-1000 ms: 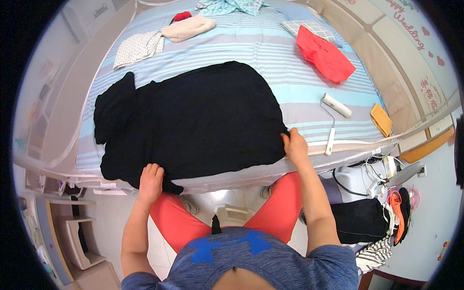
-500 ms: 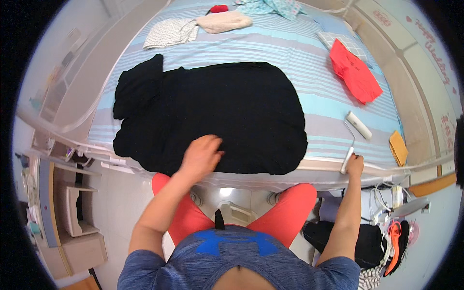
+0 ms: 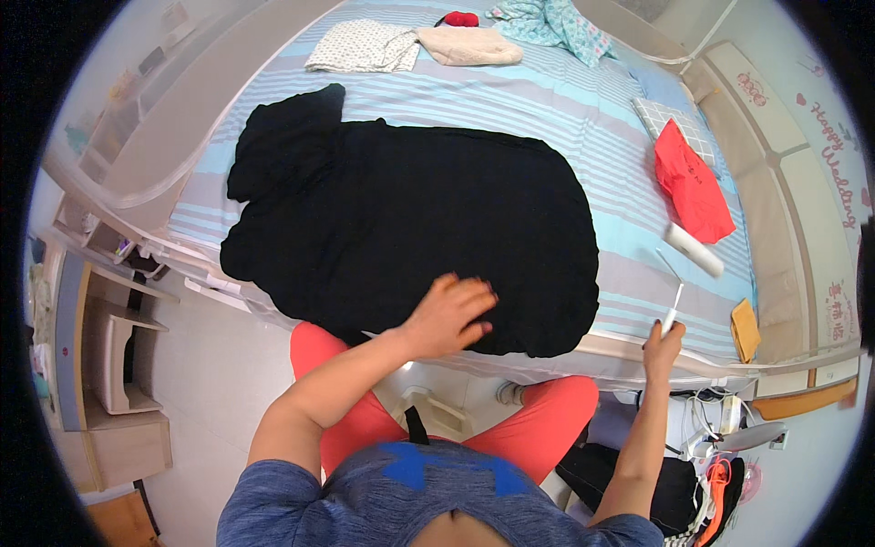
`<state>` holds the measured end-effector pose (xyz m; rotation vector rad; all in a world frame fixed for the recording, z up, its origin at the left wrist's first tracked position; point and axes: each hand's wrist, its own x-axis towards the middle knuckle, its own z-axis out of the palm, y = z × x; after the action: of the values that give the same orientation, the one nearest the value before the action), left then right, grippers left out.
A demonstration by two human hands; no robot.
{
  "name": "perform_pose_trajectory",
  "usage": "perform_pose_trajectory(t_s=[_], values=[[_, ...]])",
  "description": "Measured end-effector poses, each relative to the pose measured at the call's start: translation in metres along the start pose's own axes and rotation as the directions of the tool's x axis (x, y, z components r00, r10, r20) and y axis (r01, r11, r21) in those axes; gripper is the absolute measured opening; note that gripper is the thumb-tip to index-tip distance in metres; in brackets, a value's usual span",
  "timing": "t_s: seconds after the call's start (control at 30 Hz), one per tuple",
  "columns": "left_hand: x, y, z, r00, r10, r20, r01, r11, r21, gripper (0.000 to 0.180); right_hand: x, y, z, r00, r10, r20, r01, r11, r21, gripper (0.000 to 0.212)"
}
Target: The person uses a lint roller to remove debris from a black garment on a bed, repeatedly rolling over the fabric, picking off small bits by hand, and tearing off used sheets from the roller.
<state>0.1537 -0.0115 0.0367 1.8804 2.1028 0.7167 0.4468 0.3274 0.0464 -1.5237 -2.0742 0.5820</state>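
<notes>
A large black garment (image 3: 410, 210) lies spread over the near side of the bed, a narrower piece of it jutting out at the far left. My left hand (image 3: 448, 314) is open, its fingers stretched out over the garment's near part. At the right, my right hand (image 3: 663, 346) grips the white handle of a lint roller (image 3: 696, 251). Its thin wire neck leads up to the white roll, which is over the striped sheet beside the garment. The roll looks slightly blurred.
A red bag-like piece (image 3: 693, 187) lies right of the garment, with a yellow folded cloth (image 3: 745, 330) nearer the bed's corner. Folded towels (image 3: 469, 46) sit at the far side. Bunched netting edges the bed; cables and clothes (image 3: 670, 488) lie lower right.
My left hand has moved right across the black garment. My right hand has lifted the lint roller's handle to a new angle. The whole view has shifted a little.
</notes>
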Motion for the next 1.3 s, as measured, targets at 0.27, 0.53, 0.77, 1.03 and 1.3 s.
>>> perform_pose_trajectory(t_s=[0.27, 0.53, 0.77, 1.03, 1.3], values=[[-0.003, -0.027, 0.019, 0.984, -0.123, -0.133, 0.157, 0.945, 0.287, 0.061, -0.103, -0.186, 0.073, 0.715, -0.548, 0.435, 0.455, 0.837, 0.305, 0.054], [0.004, -0.025, 0.022, 0.982, -0.115, -0.147, 0.149, 0.958, 0.246, 0.059, -0.062, -0.275, 0.208, 0.603, -0.561, 0.567, 0.572, 0.799, 0.182, 0.043], [-0.006, -0.028, 0.016, 0.976, -0.169, -0.135, 0.197, 0.953, 0.230, 0.059, -0.118, -0.200, 0.132, 0.544, -0.633, 0.551, 0.626, 0.743, 0.235, 0.050], [0.007, -0.028, 0.017, 0.986, -0.109, -0.127, 0.133, 0.970, 0.205, 0.060, -0.005, -0.347, 0.256, 0.644, -0.588, 0.490, 0.618, 0.777, 0.120, 0.039], [-0.091, -0.038, -0.003, 0.954, -0.236, -0.185, 0.271, 0.942, 0.196, 0.058, -0.154, -0.278, 0.117, 0.311, -0.728, 0.611, 0.538, 0.665, 0.518, 0.057]])
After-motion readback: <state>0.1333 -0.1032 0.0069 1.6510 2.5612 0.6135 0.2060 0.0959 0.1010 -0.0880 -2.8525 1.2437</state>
